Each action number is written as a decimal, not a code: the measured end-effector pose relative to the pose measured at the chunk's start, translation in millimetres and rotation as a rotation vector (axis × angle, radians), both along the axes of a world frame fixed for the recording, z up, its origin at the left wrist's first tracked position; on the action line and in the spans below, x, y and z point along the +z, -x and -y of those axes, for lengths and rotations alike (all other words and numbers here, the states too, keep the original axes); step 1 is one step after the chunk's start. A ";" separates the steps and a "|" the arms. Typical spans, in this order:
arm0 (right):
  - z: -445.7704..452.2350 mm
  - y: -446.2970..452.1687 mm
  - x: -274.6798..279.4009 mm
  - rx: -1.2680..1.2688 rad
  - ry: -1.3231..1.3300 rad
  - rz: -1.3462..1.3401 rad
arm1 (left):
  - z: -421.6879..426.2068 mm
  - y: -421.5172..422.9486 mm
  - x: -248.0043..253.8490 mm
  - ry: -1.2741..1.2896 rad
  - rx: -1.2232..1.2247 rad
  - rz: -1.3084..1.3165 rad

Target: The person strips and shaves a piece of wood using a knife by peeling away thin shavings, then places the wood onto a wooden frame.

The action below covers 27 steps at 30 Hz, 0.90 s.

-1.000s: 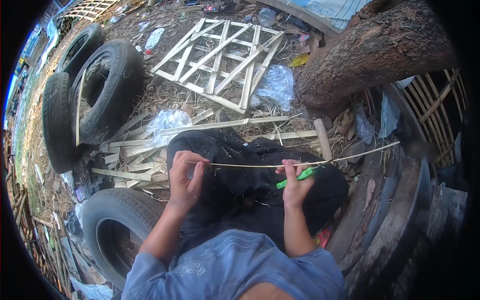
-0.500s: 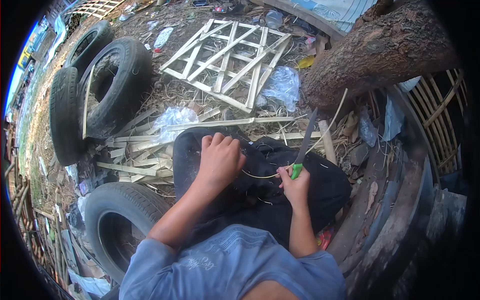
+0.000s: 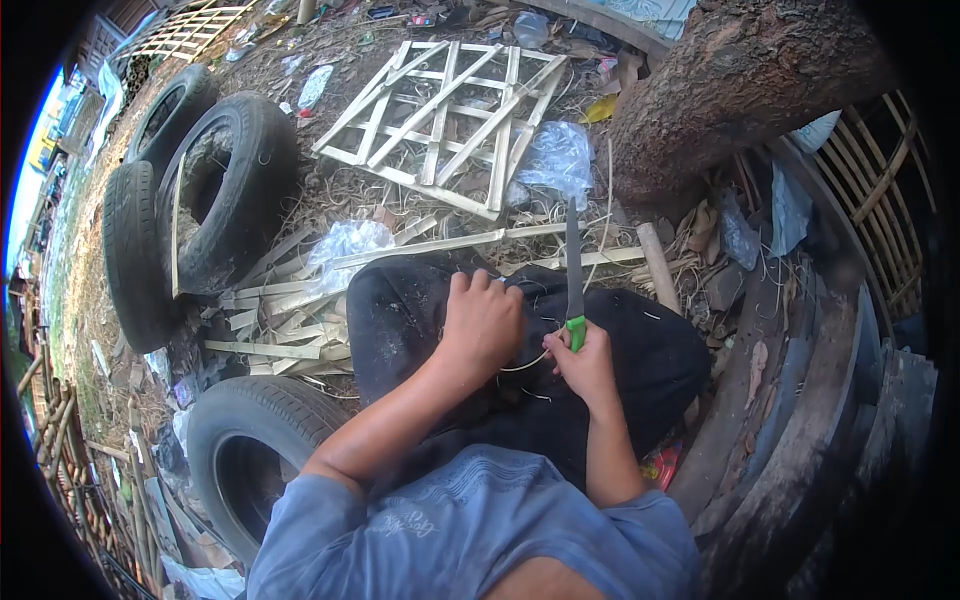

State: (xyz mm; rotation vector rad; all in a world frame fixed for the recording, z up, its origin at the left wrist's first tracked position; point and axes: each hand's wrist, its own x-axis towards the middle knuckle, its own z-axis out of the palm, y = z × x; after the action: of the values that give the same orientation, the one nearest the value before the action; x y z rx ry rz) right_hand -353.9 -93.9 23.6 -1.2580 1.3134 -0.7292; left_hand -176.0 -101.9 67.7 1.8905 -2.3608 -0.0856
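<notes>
In my right hand (image 3: pixel 583 360) is a knife (image 3: pixel 574 265) with a green handle, its blade pointing up and away from me. A thin, pale bamboo strip (image 3: pixel 606 215) rises behind the blade, and its lower part passes by my right fingertips. From there it curves across to my left hand (image 3: pixel 483 325), which is closed in a fist around it; the end inside the fist is hidden. Both hands are above my lap, which dark cloth (image 3: pixel 640 345) covers. Small pale shavings are scattered on the cloth.
Split bamboo pieces (image 3: pixel 285 345) lie left of my lap. A bamboo lattice panel (image 3: pixel 430 180) rests on the ground ahead, beside a clear plastic bag (image 3: pixel 556 160). Several tyres (image 3: pixel 235 205) are on the left. A thick tree trunk (image 3: pixel 740 90) leans in at upper right.
My left hand has moved right, nearer my right hand. The right hand and knife have shifted slightly left, and the blade is more upright. The strip between the hands has shortened.
</notes>
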 end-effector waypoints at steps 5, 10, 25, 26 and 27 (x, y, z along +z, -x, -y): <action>7.7 40.3 7.1 -0.358 0.062 0.286 | 17.0 -50.9 22.5 -0.273 0.235 -0.354; 10.0 116.0 21.8 -0.787 0.144 0.314 | 32.3 -110.2 1.5 -0.284 0.355 -0.348; 29.5 133.1 11.0 -0.720 0.172 0.074 | 107.0 -207.6 -100.6 -0.766 0.289 -0.172; 34.0 130.2 9.0 -0.730 0.165 0.088 | 106.7 -212.0 -97.1 -0.766 0.286 -0.154; 38.3 129.3 9.2 -0.720 0.153 0.179 | 106.9 -212.5 -87.2 -0.733 0.196 -0.165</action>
State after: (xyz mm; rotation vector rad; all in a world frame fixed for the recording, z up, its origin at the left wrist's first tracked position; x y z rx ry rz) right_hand -483.3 -132.2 32.9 -0.7881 1.5875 -1.4325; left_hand 36.5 -208.8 -19.5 2.2573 -2.1780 -1.1755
